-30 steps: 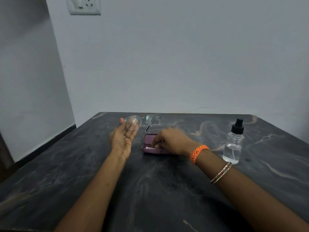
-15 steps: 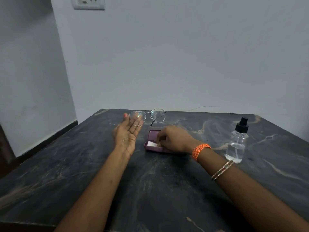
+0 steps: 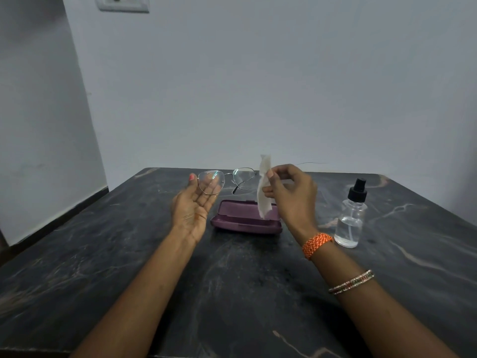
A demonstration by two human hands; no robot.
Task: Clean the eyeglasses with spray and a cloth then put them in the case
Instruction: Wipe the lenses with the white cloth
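Note:
My left hand (image 3: 194,205) is raised palm up and holds thin wire-framed eyeglasses (image 3: 227,180) by the left lens rim at its fingertips. My right hand (image 3: 290,195) pinches a small white cloth (image 3: 263,187), which hangs in a crumpled strip above the case. The purple eyeglass case (image 3: 245,223) lies open on the dark marble table (image 3: 232,293), between and just below my two hands. I cannot see anything inside it. A clear spray bottle (image 3: 351,218) with a black nozzle stands upright to the right of my right wrist.
The table's back edge runs close to a pale wall. A wall socket (image 3: 122,3) is at the top left. The floor drops away along the table's left edge.
My right hand has lifted out of the case and risen, bringing the white cloth up with it. The left hand with the glasses has stayed nearly still.

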